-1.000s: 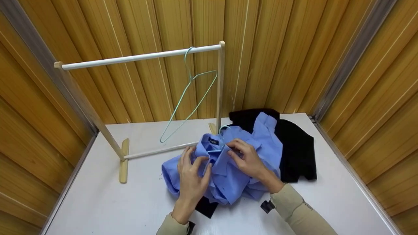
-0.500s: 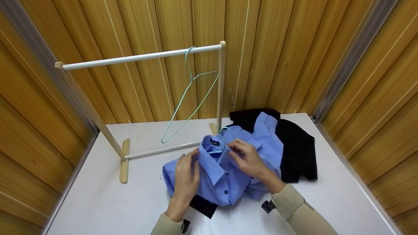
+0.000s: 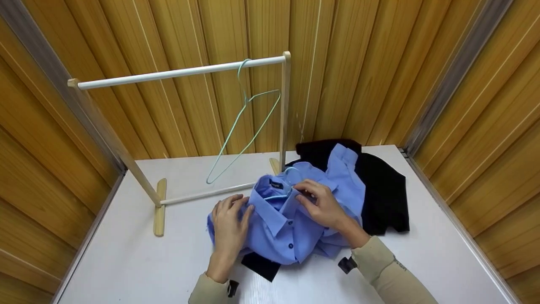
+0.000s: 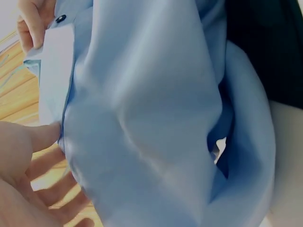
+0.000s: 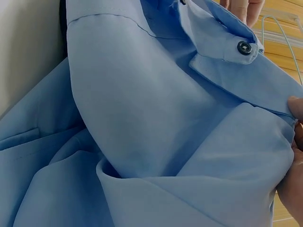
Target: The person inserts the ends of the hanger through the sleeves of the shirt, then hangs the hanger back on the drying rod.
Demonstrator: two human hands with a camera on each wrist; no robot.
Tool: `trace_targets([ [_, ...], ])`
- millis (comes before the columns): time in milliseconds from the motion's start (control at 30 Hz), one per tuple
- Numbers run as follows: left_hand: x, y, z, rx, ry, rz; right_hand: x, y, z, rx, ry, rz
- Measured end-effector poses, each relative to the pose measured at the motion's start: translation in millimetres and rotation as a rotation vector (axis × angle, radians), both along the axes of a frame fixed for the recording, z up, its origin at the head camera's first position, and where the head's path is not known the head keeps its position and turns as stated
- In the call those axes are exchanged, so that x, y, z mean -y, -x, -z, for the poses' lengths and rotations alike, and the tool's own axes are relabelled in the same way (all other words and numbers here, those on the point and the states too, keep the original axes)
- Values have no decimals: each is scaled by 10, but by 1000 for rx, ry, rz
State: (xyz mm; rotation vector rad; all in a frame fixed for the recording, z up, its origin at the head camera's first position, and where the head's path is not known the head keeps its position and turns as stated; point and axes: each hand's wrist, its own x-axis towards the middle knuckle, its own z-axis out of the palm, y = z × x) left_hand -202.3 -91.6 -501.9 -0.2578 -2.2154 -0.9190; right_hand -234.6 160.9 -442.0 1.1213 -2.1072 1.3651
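A blue button-up shirt (image 3: pixel 270 238) lies bunched on the white table, collar upward, with a dark label (image 3: pixel 276 184) inside the neck. Within the collar opening shows part of a mint-green hanger (image 3: pixel 276 197), its hook rising behind the neck; the shirt hides most of it. My left hand (image 3: pixel 228 230) pinches the collar's left side between thumb and fingers, the thumb (image 4: pixel 45 136) lying on the collar edge in the left wrist view. On the opposite side, my right hand (image 3: pixel 324 207) pinches the collar (image 5: pixel 246 87) near its edge. Dark buttons (image 5: pixel 244 48) run down the front.
A rack with a white top rail (image 3: pixel 181 74) stands at the back left, and a second mint-green hanger (image 3: pixel 228 141) hangs from it. Black clothing (image 3: pixel 386 194) lies behind and right of the shirt. A black piece (image 3: pixel 261 267) pokes out under its front. Wood-patterned walls surround the table.
My left hand has shifted left and now holds the collar's left side; the left collar flap has turned down, showing front buttons. My right hand has stayed almost in place.
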Motion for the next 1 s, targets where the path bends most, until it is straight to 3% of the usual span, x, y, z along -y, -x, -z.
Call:
trace_targets([
  [267, 91, 17, -30, 15, -12, 158, 1, 5, -10, -12, 4, 6],
  [600, 128, 5, -47, 45, -19, 246, 25, -16, 38, 35, -16, -9],
  [867, 101, 12, -35, 8, 3, 237, 22, -18, 42, 52, -44, 11],
  [1000, 87, 14, -29, -6, -6, 228, -26, 59, 114, 66, -65, 29],
])
